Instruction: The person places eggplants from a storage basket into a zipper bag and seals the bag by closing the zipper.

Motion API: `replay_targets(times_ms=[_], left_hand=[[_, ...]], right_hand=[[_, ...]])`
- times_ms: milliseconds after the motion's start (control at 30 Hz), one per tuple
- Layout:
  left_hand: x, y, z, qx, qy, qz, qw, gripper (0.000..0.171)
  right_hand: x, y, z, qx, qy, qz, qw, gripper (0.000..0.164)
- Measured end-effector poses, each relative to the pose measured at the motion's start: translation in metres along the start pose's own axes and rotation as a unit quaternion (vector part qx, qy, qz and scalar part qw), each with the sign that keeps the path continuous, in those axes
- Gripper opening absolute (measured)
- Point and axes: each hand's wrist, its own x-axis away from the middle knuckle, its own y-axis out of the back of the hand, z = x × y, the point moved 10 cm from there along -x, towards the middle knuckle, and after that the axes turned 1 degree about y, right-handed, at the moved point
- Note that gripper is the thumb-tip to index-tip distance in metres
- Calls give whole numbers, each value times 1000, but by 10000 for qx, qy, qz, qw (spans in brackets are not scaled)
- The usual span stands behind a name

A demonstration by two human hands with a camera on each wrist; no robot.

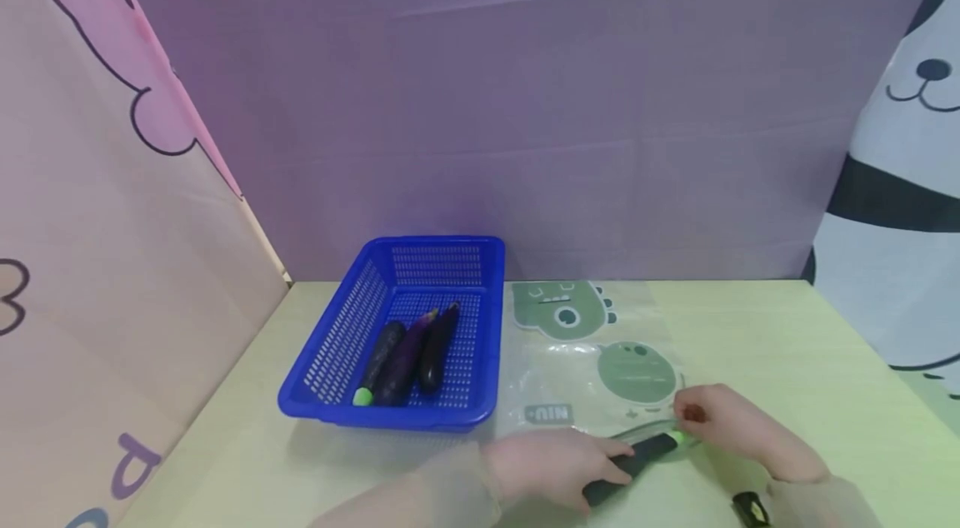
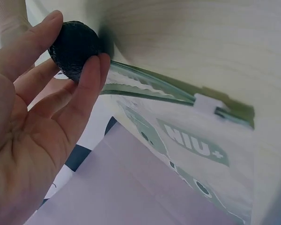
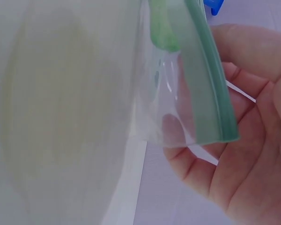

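In the head view my left hand (image 1: pixel 551 465) holds a dark cucumber (image 1: pixel 641 455) by its near end, thumb and fingers around it. The left wrist view shows that rough, blackish end (image 2: pixel 75 49) between thumb and fingertips. Its light green tip (image 3: pixel 162 30) shows through the clear plastic in the right wrist view, inside the mouth of a zip bag (image 1: pixel 558 374). My right hand (image 1: pixel 720 420) pinches the bag's corner beside the green zip strip (image 3: pixel 210 89). A white slider (image 2: pixel 208 104) sits on the zip. The bag lies flat, printed with green cartoon figures.
A blue plastic basket (image 1: pixel 491 345) stands left of the bag, holding two eggplants (image 1: pixel 405 361) and another dark cucumber (image 1: pixel 381 355) with a light green end. Behind the pale table (image 1: pixel 765 345) hangs a purple-grey cloth (image 1: pixel 525 95). Printed cloths flank both sides.
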Motion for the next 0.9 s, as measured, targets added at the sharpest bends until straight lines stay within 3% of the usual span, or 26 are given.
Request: replay_targets(times_ms=[233,433,567,767,900], left_hand=[[0,1,1,-154,58,-80,9998,58],[0,3,-1,-500,122,-322,9982,60],[1,3,-3,-779,231,-414,9958,60],[0,6,-3,-451,472,-688,9955,44],[0,9,-4,-563,590,-844,9931,42]], right_hand=[[-1,0,-3,-35,-132,14,9999,18],[-1,2,1,-60,66,-69,9999,19],[-1,5,5,-201,263,-182,9993,18],[1,12,16,-248,902,-519,9943,23],[1,12,18,-322,1012,-501,9931,23]])
